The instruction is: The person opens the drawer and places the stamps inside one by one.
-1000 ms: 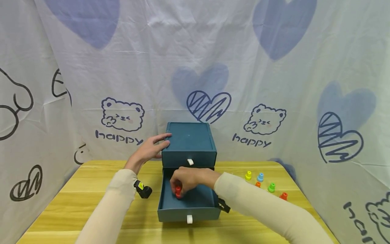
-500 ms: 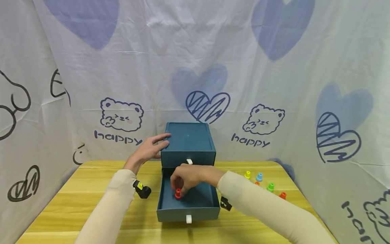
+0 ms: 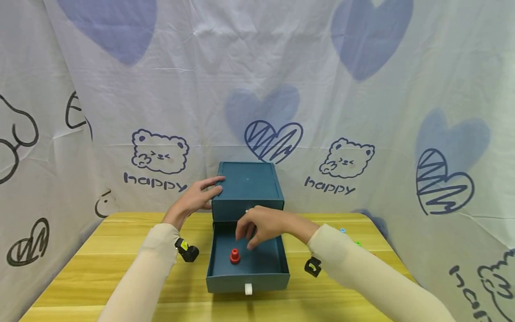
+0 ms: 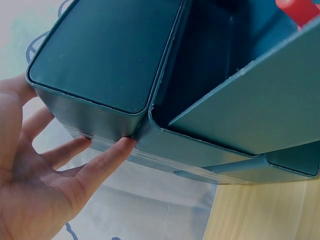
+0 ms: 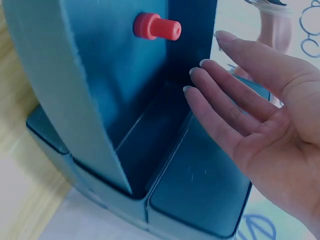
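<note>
A small red stepped peg [image 3: 235, 256] stands upright on the floor of a pulled-out blue drawer [image 3: 247, 282]. My right hand [image 3: 263, 225] hovers above the drawer, up and to the right of the peg, holding nothing. In the right wrist view its fingers [image 5: 220, 112] are extended and apart from the peg [image 5: 157, 27]. My left hand [image 3: 194, 199] rests against the left side and top edge of the blue drawer cabinet [image 3: 250, 181]. Its spread fingertips touch the cabinet's side in the left wrist view, with the peg [image 4: 302, 11] partly visible at the corner.
The cabinet's upper drawer [image 3: 231, 210] is closed. Farther right on the wooden table [image 3: 80, 273], the right forearm mostly hides several small coloured pegs, with a blue one [image 3: 343, 230] and a green one [image 3: 357, 243] peeking out. A printed cloth hangs behind the table.
My right hand has let go of the red peg and moved up and to the right, leaving it standing in the drawer. The left hand has stayed at the cabinet.
</note>
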Action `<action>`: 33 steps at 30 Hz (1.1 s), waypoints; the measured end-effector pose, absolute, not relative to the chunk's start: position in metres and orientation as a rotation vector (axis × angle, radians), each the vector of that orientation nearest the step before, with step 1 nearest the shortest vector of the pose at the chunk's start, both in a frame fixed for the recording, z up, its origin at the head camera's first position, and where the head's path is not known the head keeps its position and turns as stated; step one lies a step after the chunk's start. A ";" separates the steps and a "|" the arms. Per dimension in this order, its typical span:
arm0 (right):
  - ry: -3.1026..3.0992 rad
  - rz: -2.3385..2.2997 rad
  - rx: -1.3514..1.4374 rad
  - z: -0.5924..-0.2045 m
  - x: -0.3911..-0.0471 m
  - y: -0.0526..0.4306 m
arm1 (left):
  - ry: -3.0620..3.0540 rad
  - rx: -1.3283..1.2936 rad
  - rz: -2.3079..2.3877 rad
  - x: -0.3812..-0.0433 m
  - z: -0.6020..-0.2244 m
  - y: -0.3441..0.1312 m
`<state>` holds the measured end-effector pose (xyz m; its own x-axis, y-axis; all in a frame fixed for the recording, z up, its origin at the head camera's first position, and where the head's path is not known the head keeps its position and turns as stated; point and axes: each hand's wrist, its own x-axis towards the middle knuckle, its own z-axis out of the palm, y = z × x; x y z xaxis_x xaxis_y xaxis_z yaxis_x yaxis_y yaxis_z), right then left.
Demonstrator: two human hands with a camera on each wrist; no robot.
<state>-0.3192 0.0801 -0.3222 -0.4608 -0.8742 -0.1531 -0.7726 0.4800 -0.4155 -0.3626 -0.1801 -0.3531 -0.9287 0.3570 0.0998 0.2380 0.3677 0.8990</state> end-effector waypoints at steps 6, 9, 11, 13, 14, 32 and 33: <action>2.437 -0.517 -1.333 -0.320 -0.319 0.105 | 2.512 0.539 1.618 -0.363 -0.353 -0.179; 2.456 -0.594 -1.299 -0.320 -0.319 0.120 | 2.514 0.544 1.616 -0.362 -0.353 -0.179; 2.462 -0.649 -1.273 -0.321 -0.319 0.131 | 2.520 0.544 1.613 -0.362 -0.354 -0.179; 2.463 -0.699 -1.246 -0.322 -0.320 0.142 | 2.522 0.545 1.611 -0.362 -0.354 -0.179; 2.464 -0.719 -1.233 -0.322 -0.320 0.148 | 2.523 0.546 1.609 -0.362 -0.354 -0.179; 2.638 -0.840 -1.006 -0.351 -0.332 0.254 | 2.508 0.520 1.623 -0.362 -0.353 -0.179; 2.652 -0.837 -0.988 -0.354 -0.333 0.259 | 2.506 0.519 1.624 -0.362 -0.353 -0.179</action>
